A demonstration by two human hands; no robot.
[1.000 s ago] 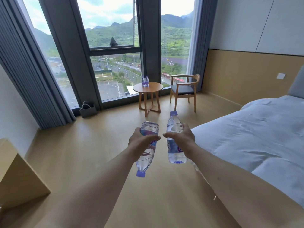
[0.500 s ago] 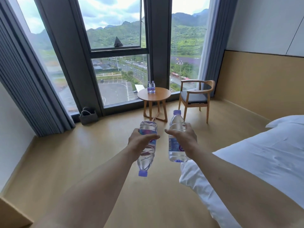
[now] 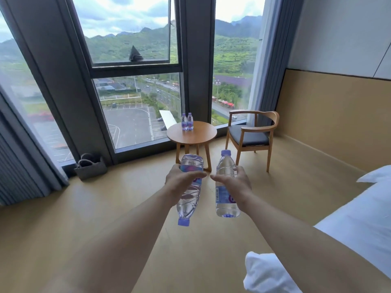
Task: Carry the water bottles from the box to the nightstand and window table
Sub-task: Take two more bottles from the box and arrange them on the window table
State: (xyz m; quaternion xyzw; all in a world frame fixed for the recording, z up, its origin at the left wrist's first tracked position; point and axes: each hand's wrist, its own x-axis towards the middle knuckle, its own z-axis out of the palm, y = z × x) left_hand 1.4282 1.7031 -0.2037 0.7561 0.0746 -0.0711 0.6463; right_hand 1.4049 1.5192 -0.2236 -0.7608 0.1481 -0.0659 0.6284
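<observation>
My left hand (image 3: 182, 182) grips a clear water bottle (image 3: 189, 199) turned upside down, its purple cap pointing at the floor. My right hand (image 3: 237, 182) grips a second water bottle (image 3: 225, 199) upright, purple cap on top. Both are held out in front of me at mid-frame. Ahead stands the round wooden window table (image 3: 198, 136), with two more small water bottles (image 3: 187, 122) standing side by side near its far edge. The box and the nightstand are out of view.
A wooden armchair (image 3: 251, 136) with a dark seat stands right of the table. The white bed (image 3: 342, 229) fills the lower right. A grey woven basket (image 3: 90, 167) sits on the floor by the window at left. Tan floor lies between me and the table.
The window table and chair have come closer and larger in view, and the bed has slid toward the lower right. Both hands keep the same grip on their bottles.
</observation>
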